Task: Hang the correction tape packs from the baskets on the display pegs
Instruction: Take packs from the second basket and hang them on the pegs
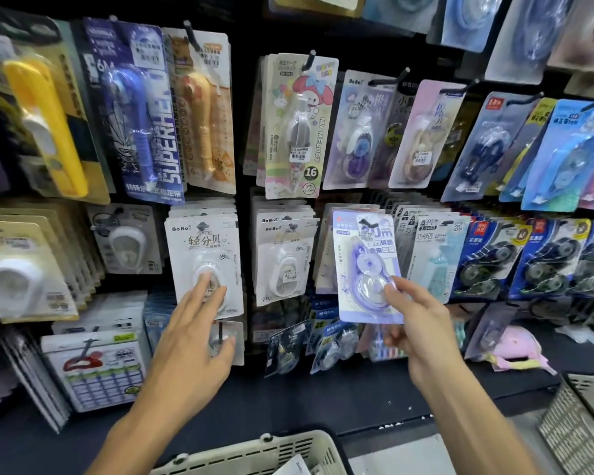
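Fingers [396, 286] of right hand [422, 334] pinch purple pack [366, 265] at its lower edge, hang hole up at a peg. Left hand [192, 337] fingers straight, spread, tips on white pack [204, 265]. Basket [254, 454] below wrists.

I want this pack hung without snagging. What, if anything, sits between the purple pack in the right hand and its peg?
Nothing visible blocks it. The right hand holds the purple pack with its hang hole apparently already at the peg, in front of the packs hanging there.
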